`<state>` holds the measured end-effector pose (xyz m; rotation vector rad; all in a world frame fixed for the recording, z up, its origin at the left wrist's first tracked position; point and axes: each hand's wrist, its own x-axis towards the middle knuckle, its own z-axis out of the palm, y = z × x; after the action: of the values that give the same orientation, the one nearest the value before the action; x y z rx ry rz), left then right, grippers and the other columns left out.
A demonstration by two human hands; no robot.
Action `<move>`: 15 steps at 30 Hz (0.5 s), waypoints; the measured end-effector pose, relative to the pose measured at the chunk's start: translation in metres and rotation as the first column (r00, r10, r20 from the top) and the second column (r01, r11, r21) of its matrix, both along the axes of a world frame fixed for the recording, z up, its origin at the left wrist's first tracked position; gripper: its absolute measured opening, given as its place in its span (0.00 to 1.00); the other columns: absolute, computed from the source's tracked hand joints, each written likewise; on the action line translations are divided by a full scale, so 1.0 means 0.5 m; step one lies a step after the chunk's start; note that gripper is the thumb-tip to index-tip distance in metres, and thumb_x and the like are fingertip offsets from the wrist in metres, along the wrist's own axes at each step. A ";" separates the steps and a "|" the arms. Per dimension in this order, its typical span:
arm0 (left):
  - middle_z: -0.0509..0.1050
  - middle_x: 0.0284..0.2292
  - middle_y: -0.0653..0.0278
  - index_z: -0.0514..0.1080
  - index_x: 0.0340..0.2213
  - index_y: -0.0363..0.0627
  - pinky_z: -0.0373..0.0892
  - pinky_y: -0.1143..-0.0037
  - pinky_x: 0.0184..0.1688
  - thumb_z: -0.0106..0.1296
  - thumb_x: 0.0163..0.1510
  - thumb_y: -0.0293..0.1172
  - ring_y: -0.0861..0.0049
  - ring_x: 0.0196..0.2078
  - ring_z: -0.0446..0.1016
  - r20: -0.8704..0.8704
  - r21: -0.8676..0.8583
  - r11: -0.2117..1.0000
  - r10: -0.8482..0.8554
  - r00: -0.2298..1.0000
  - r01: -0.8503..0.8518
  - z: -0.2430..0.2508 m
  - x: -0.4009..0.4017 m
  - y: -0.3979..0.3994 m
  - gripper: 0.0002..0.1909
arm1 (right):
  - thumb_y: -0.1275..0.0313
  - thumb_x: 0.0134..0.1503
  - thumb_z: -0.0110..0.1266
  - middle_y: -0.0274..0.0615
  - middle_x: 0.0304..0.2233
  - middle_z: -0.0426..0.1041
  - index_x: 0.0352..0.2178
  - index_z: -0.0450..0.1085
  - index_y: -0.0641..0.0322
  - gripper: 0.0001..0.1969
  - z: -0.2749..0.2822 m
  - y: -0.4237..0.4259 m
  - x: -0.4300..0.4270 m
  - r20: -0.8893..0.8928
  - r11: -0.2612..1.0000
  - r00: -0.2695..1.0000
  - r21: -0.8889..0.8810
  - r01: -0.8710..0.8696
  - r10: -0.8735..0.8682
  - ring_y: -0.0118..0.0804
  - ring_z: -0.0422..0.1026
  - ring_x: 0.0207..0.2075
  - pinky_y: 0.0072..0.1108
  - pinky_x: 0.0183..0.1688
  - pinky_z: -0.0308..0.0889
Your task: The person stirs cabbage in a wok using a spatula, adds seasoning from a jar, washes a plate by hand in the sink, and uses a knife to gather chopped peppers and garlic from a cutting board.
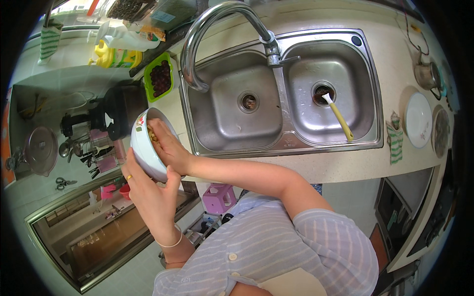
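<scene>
A white bowl with a red and green print is tilted in front of me, left of the steel double sink. My left hand grips it from below and outside, with a ring on one finger. Inside the bowl lies my right hand, its fingertips hidden against small yellowish pieces of food; whether they close on any cannot be told. A green basket of dark red fruit stands beyond the bowl. In the right basin, a brush with a yellow-green handle rests with its white end at the drain.
The chrome faucet arches over the left basin. A black appliance stands beyond the bowl. On the counter at right are a striped cloth, a white plate and a metal pot. Yellow bottles stand at upper left.
</scene>
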<state>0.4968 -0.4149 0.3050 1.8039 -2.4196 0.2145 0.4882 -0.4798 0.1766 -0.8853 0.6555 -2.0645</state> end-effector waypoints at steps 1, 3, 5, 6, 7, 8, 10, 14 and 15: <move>0.64 0.41 0.47 0.56 0.50 0.37 0.65 0.65 0.42 0.54 0.40 0.29 0.52 0.42 0.67 0.000 -0.004 1.000 -0.001 1.000 0.001 0.000 -0.001 0.000 0.34 | 0.68 0.54 0.42 0.54 0.42 0.58 0.46 0.54 0.65 0.19 0.000 0.000 0.000 0.000 1.000 1.000 -0.004 0.001 -0.001 0.54 0.57 0.45 0.32 0.50 0.53; 0.64 0.42 0.47 0.56 0.50 0.37 0.65 0.64 0.42 0.54 0.39 0.30 0.51 0.42 0.67 -0.019 0.012 1.000 0.019 1.000 -0.019 0.000 -0.004 0.003 0.34 | 0.68 0.55 0.42 0.54 0.42 0.58 0.47 0.54 0.65 0.19 -0.002 0.003 0.000 0.019 0.998 0.998 0.025 -0.052 0.052 0.54 0.57 0.46 0.32 0.50 0.53; 0.64 0.42 0.47 0.56 0.50 0.37 0.66 0.64 0.42 0.54 0.39 0.30 0.51 0.42 0.67 -0.007 0.002 1.000 0.019 1.000 -0.019 0.001 -0.002 0.005 0.34 | 0.68 0.55 0.42 0.54 0.42 0.58 0.47 0.54 0.65 0.20 -0.002 0.003 0.003 0.021 0.999 0.999 0.014 -0.050 0.049 0.54 0.57 0.46 0.32 0.50 0.53; 0.64 0.42 0.47 0.56 0.50 0.37 0.66 0.64 0.42 0.53 0.39 0.30 0.51 0.42 0.67 0.005 -0.005 1.000 0.016 1.000 -0.016 0.001 -0.002 0.006 0.35 | 0.68 0.55 0.42 0.54 0.42 0.58 0.47 0.54 0.65 0.20 -0.002 0.003 0.004 0.023 0.999 0.999 0.006 -0.045 0.045 0.53 0.57 0.46 0.32 0.50 0.53; 0.64 0.42 0.47 0.56 0.50 0.37 0.66 0.64 0.42 0.53 0.39 0.30 0.51 0.42 0.67 0.005 -0.006 1.000 0.017 1.000 -0.017 0.002 -0.002 0.007 0.35 | 0.68 0.55 0.42 0.54 0.42 0.58 0.47 0.54 0.65 0.20 -0.002 0.004 0.004 0.022 0.999 0.999 0.006 -0.046 0.045 0.53 0.57 0.46 0.32 0.50 0.53; 0.64 0.42 0.47 0.56 0.50 0.37 0.66 0.64 0.42 0.53 0.39 0.30 0.51 0.43 0.67 0.002 -0.004 1.000 0.019 1.000 -0.019 0.002 -0.003 0.007 0.35 | 0.67 0.55 0.42 0.54 0.42 0.58 0.47 0.54 0.65 0.20 -0.002 0.005 0.004 0.023 0.999 0.998 0.005 -0.053 0.053 0.53 0.57 0.46 0.32 0.50 0.53; 0.64 0.42 0.47 0.56 0.50 0.37 0.66 0.64 0.42 0.53 0.39 0.30 0.51 0.43 0.67 0.001 -0.002 1.000 0.022 1.000 -0.022 0.004 -0.002 0.009 0.35 | 0.67 0.55 0.42 0.54 0.42 0.58 0.47 0.54 0.65 0.19 -0.001 0.007 0.002 0.023 0.998 0.998 0.004 -0.062 0.062 0.54 0.57 0.46 0.32 0.50 0.53; 0.64 0.42 0.47 0.56 0.50 0.37 0.66 0.64 0.42 0.53 0.39 0.30 0.51 0.43 0.67 -0.005 -0.001 0.999 0.033 0.999 -0.033 0.006 -0.004 0.013 0.35 | 0.66 0.57 0.39 0.50 0.44 0.57 0.49 0.52 0.61 0.19 0.001 0.008 -0.002 -0.049 0.999 0.998 -0.005 -0.047 0.047 0.49 0.58 0.47 0.29 0.51 0.53; 0.64 0.42 0.47 0.56 0.50 0.38 0.66 0.64 0.42 0.54 0.39 0.30 0.51 0.43 0.67 -0.011 0.002 0.999 0.041 0.999 -0.041 0.007 -0.005 0.014 0.35 | 0.66 0.57 0.39 0.50 0.44 0.57 0.49 0.52 0.61 0.19 0.003 0.009 -0.003 -0.054 0.999 0.998 -0.013 -0.041 0.040 0.49 0.57 0.47 0.30 0.51 0.53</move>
<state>0.4944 -0.4079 0.3087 1.8518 -2.3779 0.2048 0.4870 -0.4756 0.1780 -0.9574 0.6467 -2.0174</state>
